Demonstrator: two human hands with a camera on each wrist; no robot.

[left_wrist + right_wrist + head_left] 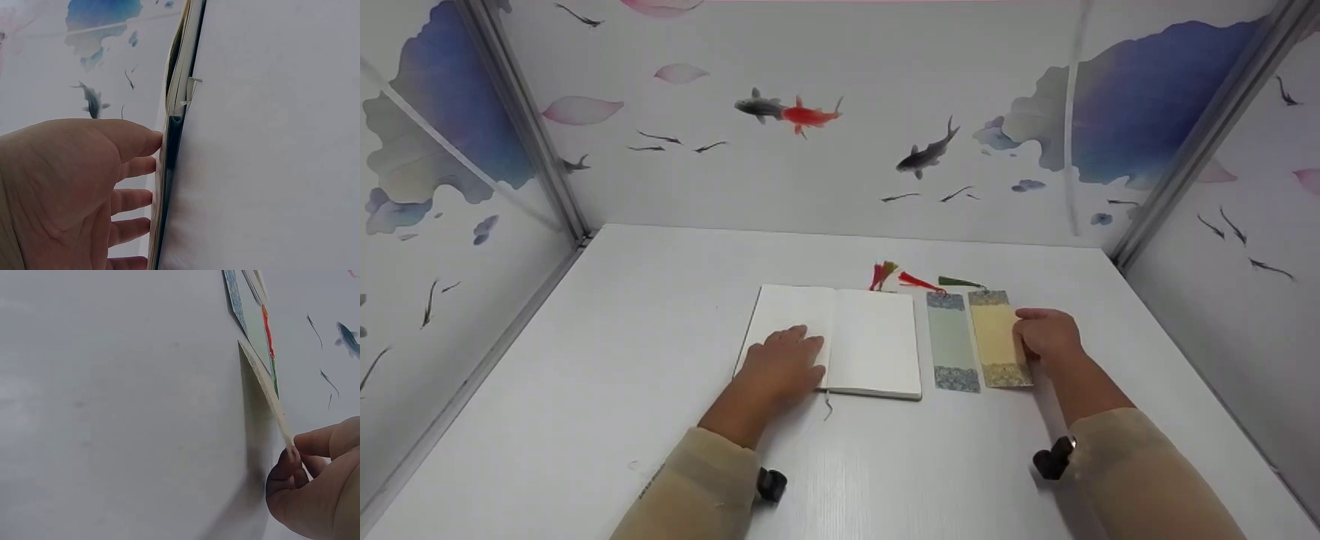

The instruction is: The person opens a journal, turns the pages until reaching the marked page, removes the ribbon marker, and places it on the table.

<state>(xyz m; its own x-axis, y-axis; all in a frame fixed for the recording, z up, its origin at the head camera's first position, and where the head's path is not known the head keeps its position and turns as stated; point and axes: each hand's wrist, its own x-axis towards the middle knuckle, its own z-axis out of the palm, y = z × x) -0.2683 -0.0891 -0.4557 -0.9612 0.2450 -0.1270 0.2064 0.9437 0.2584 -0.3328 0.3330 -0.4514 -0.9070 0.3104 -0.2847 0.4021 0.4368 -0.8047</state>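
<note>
An open notebook (874,345) with blank pages lies mid-table, its thin ribbon (829,405) hanging past the near edge. My left hand (781,367) rests on the left page, fingers spread; in the left wrist view the fingertips meet the notebook's page (175,73) side. To the right, my right hand (1050,335) pinches the right edge of a yellow bookmark (995,330) with patterned ends. In the right wrist view this bookmark (261,379) is tilted, that edge raised off the table. Beside it lies a pale green bookmark (952,337) with blue patterned ends.
A red tassel (919,282) and a green tassel (960,282) extend from the bookmarks' far ends. More tassels (877,276) show beyond the notebook's far edge. Printed panels (825,187) wall the white table (660,300) at the back and both sides.
</note>
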